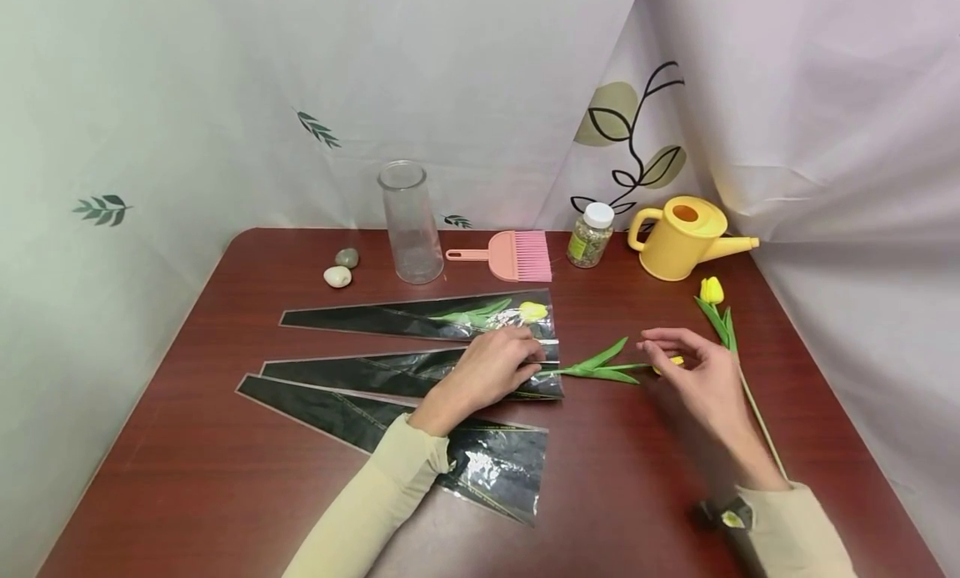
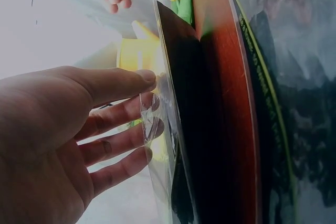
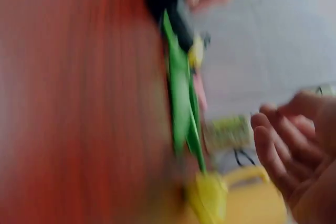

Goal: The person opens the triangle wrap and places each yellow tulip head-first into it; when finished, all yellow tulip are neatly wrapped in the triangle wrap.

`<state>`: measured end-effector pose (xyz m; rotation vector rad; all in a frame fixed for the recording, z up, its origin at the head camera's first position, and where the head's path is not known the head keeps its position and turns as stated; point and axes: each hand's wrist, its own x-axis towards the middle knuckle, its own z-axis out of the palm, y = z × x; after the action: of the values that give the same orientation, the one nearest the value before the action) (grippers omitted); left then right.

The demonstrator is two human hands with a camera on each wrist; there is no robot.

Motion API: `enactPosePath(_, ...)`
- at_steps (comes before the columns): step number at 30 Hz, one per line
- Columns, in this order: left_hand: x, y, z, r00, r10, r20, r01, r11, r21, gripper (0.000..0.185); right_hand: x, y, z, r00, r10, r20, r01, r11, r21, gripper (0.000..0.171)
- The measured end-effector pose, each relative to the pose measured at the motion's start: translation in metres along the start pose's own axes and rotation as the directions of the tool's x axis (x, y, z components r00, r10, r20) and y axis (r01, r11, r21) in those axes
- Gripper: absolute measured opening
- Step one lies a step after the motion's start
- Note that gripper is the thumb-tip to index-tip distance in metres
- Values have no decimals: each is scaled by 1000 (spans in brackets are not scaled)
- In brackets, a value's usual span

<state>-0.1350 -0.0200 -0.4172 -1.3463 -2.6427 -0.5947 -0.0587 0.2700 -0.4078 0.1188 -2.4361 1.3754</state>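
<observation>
My left hand (image 1: 498, 361) holds the mouth of the middle flower sleeve (image 1: 352, 374), its thumb and fingertips at the clear film edge (image 2: 152, 111). A yellow tulip (image 1: 596, 370) lies with its stem in that mouth, leaves and bloom outside. Around the bloom, my right hand (image 1: 701, 386) hovers with loosely bent fingers; the right wrist view shows them apart from the bloom (image 3: 207, 198). Another tulip sits inside the upper sleeve (image 1: 360, 318). The lower sleeve (image 1: 502, 469), partly under my left forearm, shows no flower.
A loose yellow tulip (image 1: 712, 291) lies right of my right hand. Along the back stand a glass vase (image 1: 411, 228), a pink brush and dustpan (image 1: 510, 256), a white-capped jar (image 1: 590, 238) and a yellow watering can (image 1: 675, 240). Two stones (image 1: 337, 276) lie at the left.
</observation>
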Motion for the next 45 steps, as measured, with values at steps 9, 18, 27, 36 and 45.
enactPosePath(9, -3, 0, 1, 1000, 7, -4, -7, 1000, 3, 7, 21, 23, -26, 865, -410, 291, 495, 796, -349, 32)
enactPosePath(18, -2, 1, 2, 1000, 16, -4, -16, 1000, 4, 7, 21, 39, -19, 817, -417, 398, 552, 765, -331, 28)
enactPosePath(27, -1, 1, 0, 1000, 24, -2, -24, 1000, 13, 7, 21, 41, -16, 817, -409, 406, 557, 741, -374, 23)
enactPosePath(36, -1, 0, 1, 1000, 26, -4, -26, 1000, 13, 7, 21, 44, -14, 818, -400, 414, 559, 722, -408, 21)
enactPosePath(45, 0, 0, 1, 1000, 14, 16, -14, 1000, 28, 8, 18, 33, -2, 807, -416, 419, 563, 755, -336, 22)
